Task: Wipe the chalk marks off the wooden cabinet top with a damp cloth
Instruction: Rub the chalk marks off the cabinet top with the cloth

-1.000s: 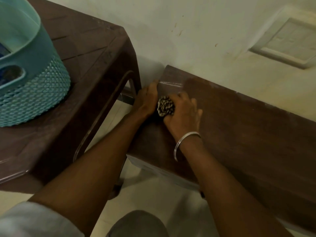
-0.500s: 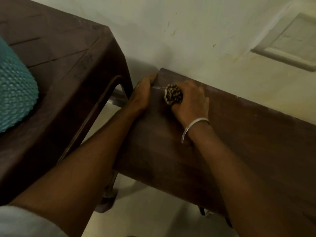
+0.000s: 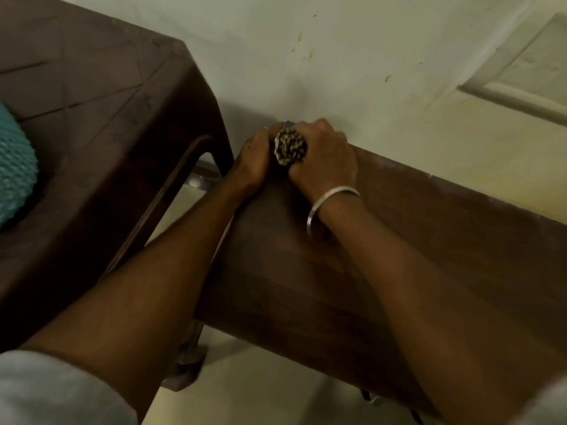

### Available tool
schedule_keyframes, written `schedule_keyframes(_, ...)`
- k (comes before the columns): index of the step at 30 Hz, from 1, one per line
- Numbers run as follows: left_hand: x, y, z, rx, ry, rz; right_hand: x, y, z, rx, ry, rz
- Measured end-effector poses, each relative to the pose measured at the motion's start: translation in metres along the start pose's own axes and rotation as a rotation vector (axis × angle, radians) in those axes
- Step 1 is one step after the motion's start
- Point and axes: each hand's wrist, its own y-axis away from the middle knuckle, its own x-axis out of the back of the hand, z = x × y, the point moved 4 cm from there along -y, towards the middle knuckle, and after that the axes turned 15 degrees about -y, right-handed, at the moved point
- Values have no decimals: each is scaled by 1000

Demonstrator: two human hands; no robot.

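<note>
The dark wooden cabinet top (image 3: 399, 256) runs from the centre to the right, against the wall. A bunched, speckled cloth (image 3: 290, 147) is pressed onto its far left corner. My right hand (image 3: 325, 157), with a silver bangle on the wrist, is closed around the cloth from the right. My left hand (image 3: 253, 161) rests on the cabinet's left edge, touching the cloth from the left. A faint pale smear lies along the back edge to the right of my hands. Chalk under the hands is hidden.
A brown plastic table (image 3: 101, 124) stands close on the left, with a teal woven basket (image 3: 15, 170) on it. A pale wall (image 3: 337, 56) rises right behind the cabinet. Light floor tiles (image 3: 260, 388) show below, between table and cabinet.
Both hands and the cloth have slid away from me along the cabinet's left edge to its far corner by the wall. The pale streak seen earlier by the cloth is now covered.
</note>
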Motion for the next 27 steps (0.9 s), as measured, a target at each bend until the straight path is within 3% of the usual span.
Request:
schedule_keyframes(4,0,0,2,15,-15,22,-8,-39,-4,-95,26,29)
schedule_keyframes(9,5,3,4,-2,-38,43,-13,-11,-12,-135,-26,-30)
schedule_keyframes(14,11,15,17,-251,-140,57,-17,20,-24,-30,-23,-20)
schedule_keyframes(21,3,1,20,-48,-320,76,3,-22,-1,-181,168,50)
schedule_keyframes(27,-38,35,68,-247,-459,335,25,-11,40,-222,137,75)
